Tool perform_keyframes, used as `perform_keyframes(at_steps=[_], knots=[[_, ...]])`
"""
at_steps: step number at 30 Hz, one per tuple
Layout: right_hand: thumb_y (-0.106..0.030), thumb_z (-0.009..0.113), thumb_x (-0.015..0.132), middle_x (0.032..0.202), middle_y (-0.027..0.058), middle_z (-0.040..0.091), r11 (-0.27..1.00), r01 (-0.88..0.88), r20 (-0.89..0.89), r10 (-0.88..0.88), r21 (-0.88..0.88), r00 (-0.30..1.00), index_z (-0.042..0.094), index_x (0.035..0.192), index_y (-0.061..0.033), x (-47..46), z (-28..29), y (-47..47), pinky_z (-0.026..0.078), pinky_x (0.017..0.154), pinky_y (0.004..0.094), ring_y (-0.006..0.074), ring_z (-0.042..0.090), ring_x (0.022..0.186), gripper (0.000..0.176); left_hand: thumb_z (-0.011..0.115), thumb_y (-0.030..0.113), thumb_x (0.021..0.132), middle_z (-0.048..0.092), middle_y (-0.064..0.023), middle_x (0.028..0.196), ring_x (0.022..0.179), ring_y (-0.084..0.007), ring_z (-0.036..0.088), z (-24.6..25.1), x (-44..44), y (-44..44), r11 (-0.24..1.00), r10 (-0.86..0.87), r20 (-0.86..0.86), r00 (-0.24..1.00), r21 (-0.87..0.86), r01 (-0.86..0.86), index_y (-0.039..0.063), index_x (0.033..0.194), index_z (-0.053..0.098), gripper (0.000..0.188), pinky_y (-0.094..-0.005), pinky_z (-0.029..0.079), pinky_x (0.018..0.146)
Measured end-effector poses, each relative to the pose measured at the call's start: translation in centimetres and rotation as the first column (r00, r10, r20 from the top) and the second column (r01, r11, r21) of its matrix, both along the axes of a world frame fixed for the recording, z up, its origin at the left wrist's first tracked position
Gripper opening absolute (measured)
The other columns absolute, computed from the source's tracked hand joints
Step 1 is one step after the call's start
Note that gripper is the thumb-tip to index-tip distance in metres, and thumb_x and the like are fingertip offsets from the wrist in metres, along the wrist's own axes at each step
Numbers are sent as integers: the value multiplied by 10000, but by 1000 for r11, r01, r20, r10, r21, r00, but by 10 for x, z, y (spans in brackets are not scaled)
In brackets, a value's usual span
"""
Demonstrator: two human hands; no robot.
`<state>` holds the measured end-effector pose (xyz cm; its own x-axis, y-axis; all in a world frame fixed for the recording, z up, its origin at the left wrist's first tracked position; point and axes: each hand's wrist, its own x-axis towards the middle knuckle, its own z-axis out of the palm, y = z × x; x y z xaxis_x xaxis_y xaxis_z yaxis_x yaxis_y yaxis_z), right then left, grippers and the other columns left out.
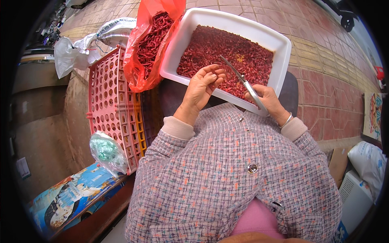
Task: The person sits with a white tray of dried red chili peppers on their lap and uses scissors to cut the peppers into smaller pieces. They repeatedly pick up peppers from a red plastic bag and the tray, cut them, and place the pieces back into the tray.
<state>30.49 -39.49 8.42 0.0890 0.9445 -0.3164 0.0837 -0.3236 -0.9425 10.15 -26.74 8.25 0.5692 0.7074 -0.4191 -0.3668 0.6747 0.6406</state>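
Observation:
My right hand [266,98] grips the light-coloured handles of a pair of scissors [243,79], whose blades point up and to the left over the tub. Left of the blades, my left hand [206,80] is curled palm up above the near rim, fingertips drawn together; a bit of something dark red seems to show between them, too small to tell. Beneath both hands a white plastic tub [243,16] holds cut dried red chillies [225,45], with a small yellow patch of seeds. Against its left side stands an open red plastic bag [133,70] of whole dried chillies [155,42].
Stacked pink plastic crates [104,97] stand at the left, with a clear bag holding something green [106,150] by their near corner. Behind them lies a tied white sack [114,30]. Brick paving [319,91] stretches right; a filled white sack [367,161] rests at the far right.

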Motion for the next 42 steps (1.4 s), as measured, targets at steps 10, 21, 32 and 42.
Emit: perform_keyframes(at_steps=[10, 21, 32, 42], knots=[[-522, 722, 739, 650, 54, 599, 993, -116, 382, 103, 12, 919, 656, 891, -61, 2, -11, -12, 434, 536, 310, 168, 578, 582, 490, 547, 54, 916, 616, -93, 921, 621, -53, 499, -15, -4, -3, 998, -49, 15, 999, 42, 48, 40, 1077, 556, 162, -151, 353, 472], [-556, 718, 724, 598, 74, 574, 984, -174, 523, 129, 36, 842, 600, 771, -60, 2, -7, -10, 439, 504, 339, 216, 585, 538, 513, 618, 91, 889, 620, -39, 769, 517, -24, 440, -11, 0, -6, 977, 75, -142, 987, 207, -45, 51, 965, 581, 93, -151, 307, 423], [-540, 732, 715, 577, 77, 566, 983, -174, 525, 121, 52, 842, 594, 749, -65, 2, -8, -9, 436, 487, 338, 220, 576, 514, 496, 617, 83, 884, 618, -26, 765, 516, -12, 433, -9, 2, -6, 966, 23, -184, 983, 258, 26, 50, 928, 587, 63, -152, 290, 408], [-462, 758, 727, 603, 54, 587, 993, -119, 445, 96, 25, 891, 642, 803, -61, 2, -11, -9, 431, 499, 313, 165, 562, 530, 424, 612, 138, 900, 612, -35, 746, 474, -7, 398, -6, -3, -4, 967, 1, -199, 980, 249, 50, 37, 932, 587, 109, -158, 282, 406]])
